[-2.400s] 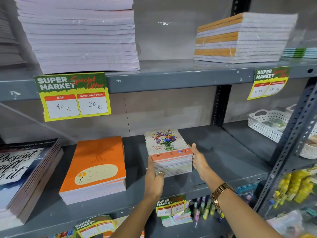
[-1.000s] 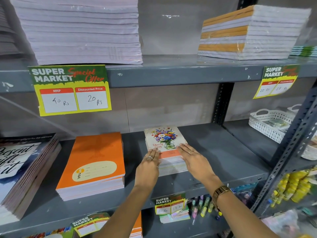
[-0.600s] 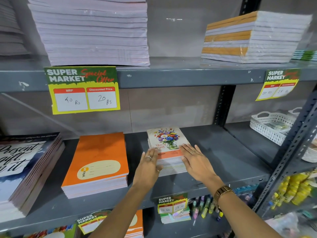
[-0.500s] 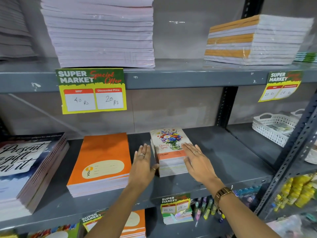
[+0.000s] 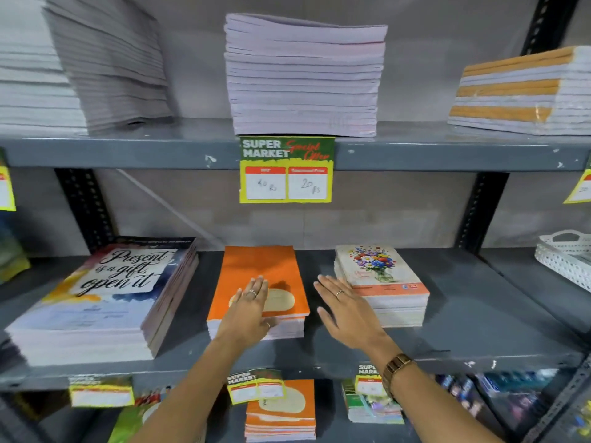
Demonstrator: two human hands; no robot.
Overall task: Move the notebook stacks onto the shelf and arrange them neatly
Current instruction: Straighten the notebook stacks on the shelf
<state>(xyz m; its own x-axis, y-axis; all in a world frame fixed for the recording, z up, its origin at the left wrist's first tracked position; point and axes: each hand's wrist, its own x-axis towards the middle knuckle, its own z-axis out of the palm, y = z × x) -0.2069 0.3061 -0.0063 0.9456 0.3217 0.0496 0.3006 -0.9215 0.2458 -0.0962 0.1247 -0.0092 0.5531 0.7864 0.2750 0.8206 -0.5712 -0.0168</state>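
Observation:
Three notebook stacks lie on the grey middle shelf [image 5: 479,318]. A flower-cover stack [image 5: 380,279] sits on the right, an orange stack [image 5: 259,263] in the middle, and a large "Present is a gift" stack [image 5: 105,292] on the left. My left hand [image 5: 248,310] rests flat on the front of the orange stack, fingers spread. My right hand [image 5: 345,311] hovers open over the gap between the orange and flower stacks, its fingers close to the flower stack's left side. Neither hand holds anything.
The upper shelf carries tall pale paper stacks [image 5: 303,75] and an orange-striped wrapped stack [image 5: 524,91]. A price tag [image 5: 286,169] hangs from its edge. A white basket [image 5: 566,257] stands far right. More notebooks [image 5: 281,410] fill the shelf below.
Both hands left the flower stack and moved left; my left hand now lies on the orange stack. The view has swung left, so the stacks sit further right in frame.

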